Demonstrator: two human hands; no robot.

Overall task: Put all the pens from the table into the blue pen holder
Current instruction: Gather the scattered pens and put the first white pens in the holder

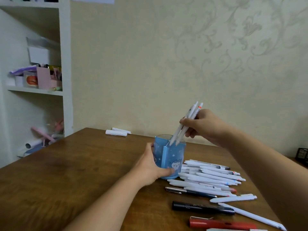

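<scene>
Soft, even, fairly dim light is filling the room, giving everything a warm, yellowish cast. No hard shadows are showing; only faint ones are lying under the arms on the table [66, 172]. The shelf [35, 90] at the left of the frame is looking blurred and smeared. Wide-angle distortion is bending lines near the edges, and the whole picture is looking slightly soft.

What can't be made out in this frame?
- Holder inside: head view; blue walls and left hand hide any pens already in.
- White pens pile: overlapping, count unclear.
- Red pen: its right end is hidden behind the right forearm.
- Shelf items: blurred.
</scene>
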